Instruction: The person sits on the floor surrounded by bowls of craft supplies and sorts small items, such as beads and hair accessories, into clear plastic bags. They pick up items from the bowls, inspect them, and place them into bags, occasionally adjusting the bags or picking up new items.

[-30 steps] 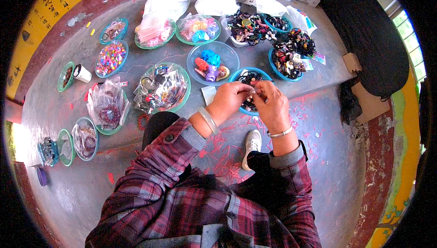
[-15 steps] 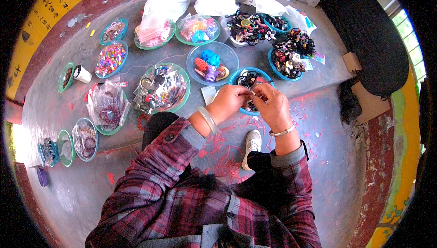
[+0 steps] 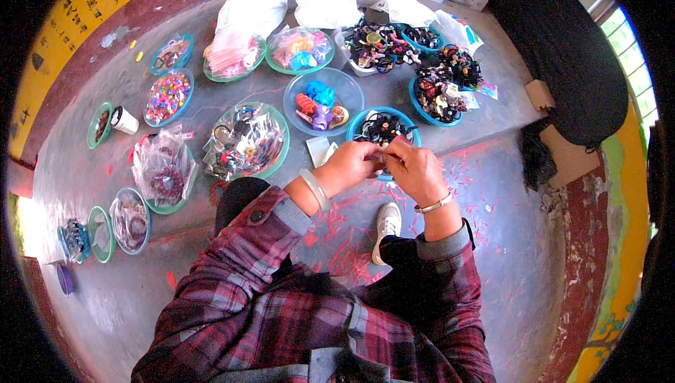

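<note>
My left hand (image 3: 349,166) and my right hand (image 3: 417,172) meet fingertip to fingertip just in front of a blue basin (image 3: 357,124). Both are closed in a pinch, and what they hold is too small and too covered by the fingers to name. Inside that basin lie black hair ties (image 3: 385,127) with small beads or charms. Behind it stands a clear bowl (image 3: 292,112) holding blue, red and purple pieces. Left of my left hand, a white card (image 3: 318,150) lies by the basin.
A green bowl (image 3: 281,147) of bagged trinkets stands to the left. Farther left are a bowl of colourful beads (image 3: 169,96) and a white cup (image 3: 124,120). Baskets of hair ties (image 3: 439,95) stand at the back right. Red scraps (image 3: 337,239) litter the floor near my shoe (image 3: 387,225).
Both hands have dropped slightly toward me, still pinched together. The fingers of my right hand have curled in more. The whole view has shifted a little.
</note>
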`<act>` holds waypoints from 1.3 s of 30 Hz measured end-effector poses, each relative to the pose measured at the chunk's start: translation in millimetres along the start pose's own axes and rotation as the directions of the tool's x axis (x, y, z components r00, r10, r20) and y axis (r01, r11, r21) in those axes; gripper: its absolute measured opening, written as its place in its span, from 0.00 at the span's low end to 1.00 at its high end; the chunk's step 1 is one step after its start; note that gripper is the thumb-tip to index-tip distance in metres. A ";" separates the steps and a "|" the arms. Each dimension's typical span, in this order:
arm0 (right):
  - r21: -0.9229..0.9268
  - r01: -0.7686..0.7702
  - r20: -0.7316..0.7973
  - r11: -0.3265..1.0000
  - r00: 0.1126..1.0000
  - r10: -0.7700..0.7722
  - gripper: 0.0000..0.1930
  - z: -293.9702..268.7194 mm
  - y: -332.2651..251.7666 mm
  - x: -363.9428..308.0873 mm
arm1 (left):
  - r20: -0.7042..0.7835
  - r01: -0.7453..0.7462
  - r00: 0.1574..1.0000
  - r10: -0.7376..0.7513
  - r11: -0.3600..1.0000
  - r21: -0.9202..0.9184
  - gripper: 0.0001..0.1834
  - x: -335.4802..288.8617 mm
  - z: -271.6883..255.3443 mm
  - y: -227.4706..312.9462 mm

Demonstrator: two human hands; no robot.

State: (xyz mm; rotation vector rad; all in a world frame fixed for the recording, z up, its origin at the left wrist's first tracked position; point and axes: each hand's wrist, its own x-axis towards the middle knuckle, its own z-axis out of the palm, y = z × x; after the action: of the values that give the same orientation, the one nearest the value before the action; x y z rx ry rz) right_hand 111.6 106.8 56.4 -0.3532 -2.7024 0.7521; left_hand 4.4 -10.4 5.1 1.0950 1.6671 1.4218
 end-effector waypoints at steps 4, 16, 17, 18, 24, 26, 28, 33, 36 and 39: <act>0.010 0.010 0.026 1.000 1.000 -0.010 0.08 -1.3 2.1 -1.0 | 0.021 -0.010 1.000 0.011 0.998 -0.064 0.13 0.4 1.8 -6.0; 0.055 0.041 0.040 0.998 0.998 -0.043 0.09 -6.0 0.0 -0.2 | -0.005 -0.096 0.995 0.097 0.974 -0.206 0.11 2.4 6.5 -6.5; 0.036 0.041 0.041 0.999 0.998 -0.042 0.09 -5.5 0.0 -0.4 | 0.015 -0.054 0.998 0.058 0.977 -0.204 0.11 4.1 4.4 -9.1; 0.022 0.032 0.037 0.999 0.999 -0.033 0.08 -5.2 -1.0 -0.2 | 0.034 -0.012 0.999 0.019 0.979 -0.201 0.11 5.3 3.2 -11.1; -0.040 0.036 0.059 0.999 0.998 -0.034 0.09 -2.9 0.5 3.5 | 0.055 0.106 0.994 -0.091 0.819 -0.564 0.10 5.3 3.0 -5.3; -0.007 0.028 0.052 1.000 0.998 -0.027 0.09 -2.0 0.5 4.6 | 0.035 0.119 0.992 -0.121 0.806 -0.580 0.11 4.5 3.5 -2.4; -0.023 0.046 -0.013 0.999 0.999 -0.046 0.10 0.5 1.5 5.2 | 0.033 0.115 0.993 -0.118 0.807 -0.579 0.11 4.4 3.3 1.1; -0.128 -0.009 0.064 0.992 0.998 0.017 0.11 -1.1 -2.8 6.5 | 0.055 0.058 0.998 -0.034 0.843 -0.534 0.14 4.7 -1.1 0.5; -0.137 0.002 0.073 0.991 0.997 0.008 0.11 -2.5 -10.3 8.9 | -0.094 -0.081 0.995 0.040 0.869 -0.488 0.12 7.0 2.1 -1.5; -0.121 0.057 0.026 0.991 0.998 -0.054 0.12 -3.0 -15.2 10.2 | -0.125 -0.092 0.992 0.030 0.844 -0.529 0.12 6.6 2.9 3.7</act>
State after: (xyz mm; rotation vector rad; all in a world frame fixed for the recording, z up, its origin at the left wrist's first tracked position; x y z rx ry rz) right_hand 101.0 98.7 69.3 -0.2978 -2.7738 0.5812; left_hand 4.8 -3.1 8.5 0.7599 1.1896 1.8706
